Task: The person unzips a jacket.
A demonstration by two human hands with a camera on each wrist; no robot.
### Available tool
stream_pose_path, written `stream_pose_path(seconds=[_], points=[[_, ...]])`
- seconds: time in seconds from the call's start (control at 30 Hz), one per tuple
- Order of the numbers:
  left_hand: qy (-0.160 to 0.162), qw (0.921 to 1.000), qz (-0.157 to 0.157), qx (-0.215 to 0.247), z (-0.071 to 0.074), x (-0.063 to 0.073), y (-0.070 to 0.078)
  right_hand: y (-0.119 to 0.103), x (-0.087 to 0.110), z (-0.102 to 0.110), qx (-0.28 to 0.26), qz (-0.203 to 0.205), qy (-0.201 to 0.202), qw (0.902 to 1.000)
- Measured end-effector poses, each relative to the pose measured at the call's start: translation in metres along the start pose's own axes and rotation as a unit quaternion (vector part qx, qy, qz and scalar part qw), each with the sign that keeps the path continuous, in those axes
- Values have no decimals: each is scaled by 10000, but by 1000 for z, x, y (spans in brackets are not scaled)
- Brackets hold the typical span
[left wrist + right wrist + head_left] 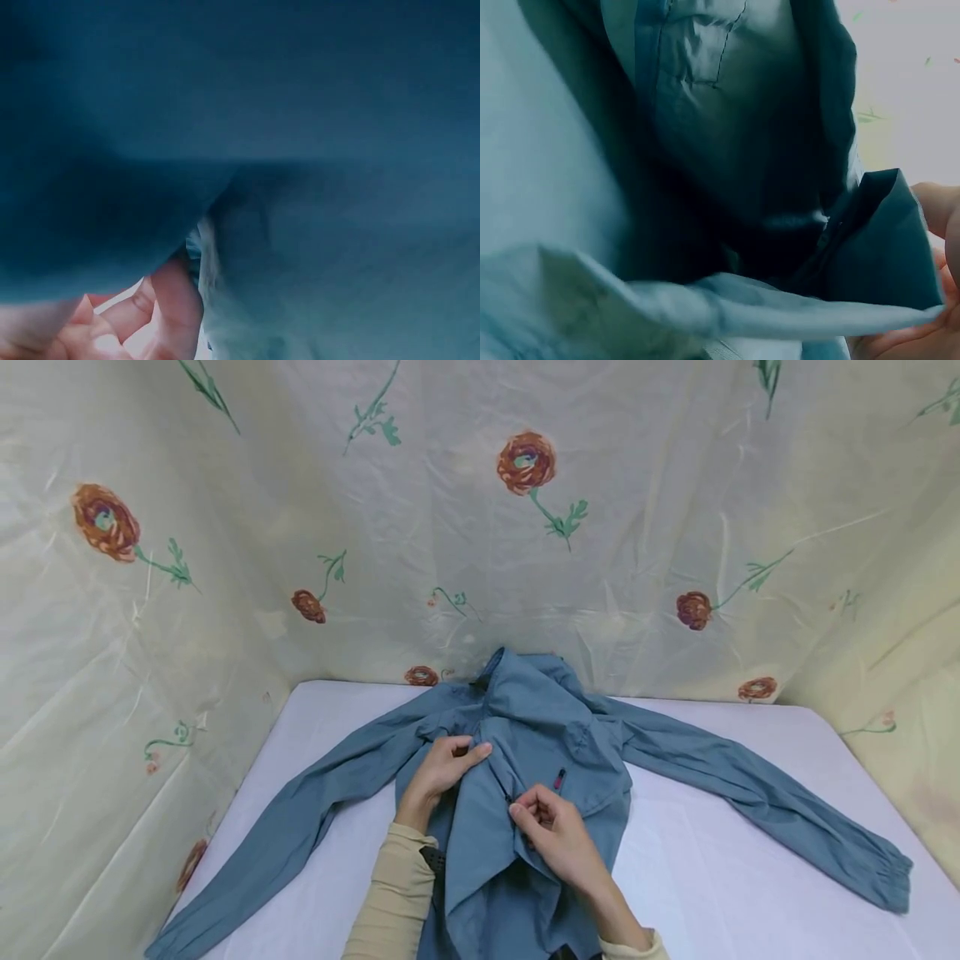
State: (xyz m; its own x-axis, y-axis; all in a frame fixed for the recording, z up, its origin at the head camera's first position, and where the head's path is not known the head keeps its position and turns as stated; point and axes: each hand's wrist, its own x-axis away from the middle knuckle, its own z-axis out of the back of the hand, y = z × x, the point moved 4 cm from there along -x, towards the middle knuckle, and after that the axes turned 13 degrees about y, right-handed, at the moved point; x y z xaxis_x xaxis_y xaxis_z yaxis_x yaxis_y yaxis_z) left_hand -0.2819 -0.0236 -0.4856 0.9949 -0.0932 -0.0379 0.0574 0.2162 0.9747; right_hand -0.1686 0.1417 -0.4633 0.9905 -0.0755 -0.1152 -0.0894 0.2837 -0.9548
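A blue-grey jacket (536, 697) lies front up, its two sleeves spread to either side. My left hand (441, 770) pinches the cloth of its front below the collar, thumb on top. Lower down and to the right, my right hand (557, 837) pinches the front edge beside the lower end of a short dark zipper (501, 785). Loose cloth rises in a fold between both hands. Jacket fabric (337, 97) fills most of the left wrist view, with curled fingers (176, 307) below it. In the right wrist view, the lifted hem (780, 319) gapes over the dark inside.
The jacket rests on a white-covered table (697, 877). Its left sleeve (300, 810) reaches the near left edge, and the other sleeve (780, 806) runs to the right. A flower-printed sheet (615, 527) hangs behind and at both sides. A small red-and-black tag (559, 778) marks the chest.
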Motion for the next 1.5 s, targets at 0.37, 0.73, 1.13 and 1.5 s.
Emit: stream_pose_path(seconds=[0.37, 0.73, 1.13, 1.5], points=[[307, 9995, 62, 98, 10, -1, -4, -6, 2, 0, 118, -109, -201, 9997], [558, 9979, 340, 20, 19, -3, -14, -11, 5, 1, -21, 57, -660, 9978], [855, 9934, 43, -763, 24, -3, -9, -15, 6, 7, -117, -38, -744, 9972], [119, 9956, 546, -748, 3, 8, 20, -11, 0, 16, -337, -98, 202, 9992]])
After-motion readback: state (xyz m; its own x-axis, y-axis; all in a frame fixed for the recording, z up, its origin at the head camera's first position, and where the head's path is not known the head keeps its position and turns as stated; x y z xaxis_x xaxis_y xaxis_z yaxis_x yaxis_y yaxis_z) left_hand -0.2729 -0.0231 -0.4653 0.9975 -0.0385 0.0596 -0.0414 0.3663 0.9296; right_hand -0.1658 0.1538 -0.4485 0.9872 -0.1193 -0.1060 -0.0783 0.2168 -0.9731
